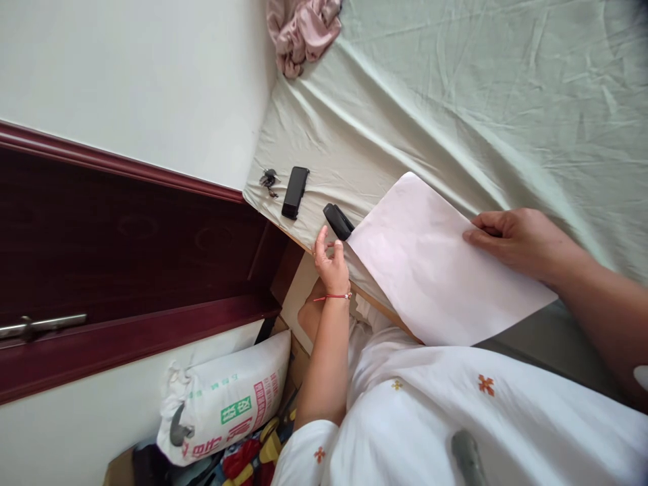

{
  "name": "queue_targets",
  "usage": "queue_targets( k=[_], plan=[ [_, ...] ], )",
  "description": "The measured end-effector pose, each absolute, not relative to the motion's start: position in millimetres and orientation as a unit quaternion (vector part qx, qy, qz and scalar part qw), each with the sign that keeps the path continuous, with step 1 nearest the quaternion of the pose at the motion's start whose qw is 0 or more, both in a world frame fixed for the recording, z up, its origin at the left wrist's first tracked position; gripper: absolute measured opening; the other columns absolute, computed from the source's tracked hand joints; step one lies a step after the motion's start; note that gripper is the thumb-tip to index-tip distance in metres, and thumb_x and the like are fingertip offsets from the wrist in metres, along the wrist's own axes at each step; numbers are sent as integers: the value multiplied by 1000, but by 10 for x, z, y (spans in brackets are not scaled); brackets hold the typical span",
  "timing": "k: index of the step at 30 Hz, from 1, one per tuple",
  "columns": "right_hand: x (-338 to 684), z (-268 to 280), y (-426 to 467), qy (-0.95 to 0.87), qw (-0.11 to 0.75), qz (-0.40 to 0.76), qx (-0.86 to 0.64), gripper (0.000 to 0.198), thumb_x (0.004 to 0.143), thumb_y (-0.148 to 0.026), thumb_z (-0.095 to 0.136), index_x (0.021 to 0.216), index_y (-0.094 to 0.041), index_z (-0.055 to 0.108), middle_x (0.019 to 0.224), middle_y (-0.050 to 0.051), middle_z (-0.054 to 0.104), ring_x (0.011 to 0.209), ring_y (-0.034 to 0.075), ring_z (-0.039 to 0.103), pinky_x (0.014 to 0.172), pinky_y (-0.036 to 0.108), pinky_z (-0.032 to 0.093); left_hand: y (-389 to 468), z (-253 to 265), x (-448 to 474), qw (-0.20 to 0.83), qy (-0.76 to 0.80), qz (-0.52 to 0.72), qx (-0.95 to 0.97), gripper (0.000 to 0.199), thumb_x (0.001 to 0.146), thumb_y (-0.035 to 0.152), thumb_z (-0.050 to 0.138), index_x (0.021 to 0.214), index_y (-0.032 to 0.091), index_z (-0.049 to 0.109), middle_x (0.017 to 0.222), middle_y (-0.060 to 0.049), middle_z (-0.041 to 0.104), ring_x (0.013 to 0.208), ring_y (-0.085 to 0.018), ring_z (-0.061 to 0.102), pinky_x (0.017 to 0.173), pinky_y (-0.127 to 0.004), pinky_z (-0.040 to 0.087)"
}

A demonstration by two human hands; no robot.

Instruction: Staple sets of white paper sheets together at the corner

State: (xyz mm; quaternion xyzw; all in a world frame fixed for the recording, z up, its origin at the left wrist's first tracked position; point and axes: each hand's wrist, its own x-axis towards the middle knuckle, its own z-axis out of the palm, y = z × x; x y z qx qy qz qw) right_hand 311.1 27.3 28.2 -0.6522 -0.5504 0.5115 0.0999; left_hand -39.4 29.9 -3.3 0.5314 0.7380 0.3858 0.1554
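- Two hands were at work in the head view, the only view supplied, which was tilted so that the bed ran up and to the right.
- Right hand (511, 239): it lay on the far edge of the sheet of paper (440, 270), thumb and fingers closed on that edge, pinning the sheet flat on the pale green bedsheet (455, 101).
- Left hand (331, 260): loosely open with fingers curled, holding nothing, just beside the black stapler (338, 221), which touched the paper's near corner.
- Step in hand, as judged: the sheet was steadied while the free hand reached for the stapler.
- The next move would call for a firm grasp of the stapler.
- Elsewhere: a black case (295, 192) and keys (268, 179) lay near the bed's edge; pink cloth (304, 30) lay at its far corner.
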Motion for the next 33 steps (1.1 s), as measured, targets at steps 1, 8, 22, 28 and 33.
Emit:
queue_targets(
  k=[1,8,22,28,33],
  plan=[
    [3110,289,275,-547,100,514,-653,26,87,-47,56,85,-26,71,71,0,73,66,20,65,61,31,44,285,-7,-386,122,720,386,563,47,95,36,59,140,22,61,151,-15,56,123,-22,64,88,-29,57],
    [3108,296,270,-546,115,514,-652,27,85,-48,57,83,-25,71,69,1,73,64,20,64,59,31,44,285,97,-340,90,664,349,656,32,101,35,52,120,21,75,138,-12,70,135,-23,63,120,-42,45],
    [3110,274,267,-538,121,521,-652,26,85,-47,58,82,-25,71,69,1,72,62,19,62,58,30,43,331,29,-471,36,638,324,698,33,101,36,53,115,23,79,131,-9,75,137,-23,60,123,-47,41],
    [3120,290,278,-540,114,518,-654,26,84,-48,58,83,-25,71,70,1,73,64,20,63,60,31,44,313,34,-439,23,654,298,695,30,99,34,54,113,25,79,131,-10,75,139,-25,59,124,-51,35],
    [3099,304,277,-552,123,505,-652,26,81,-48,57,79,-25,70,65,2,71,62,22,63,57,32,43,280,39,-403,-1,666,257,700,33,94,20,54,113,28,79,132,-8,75,140,-26,59,129,-55,22]
  ],
)
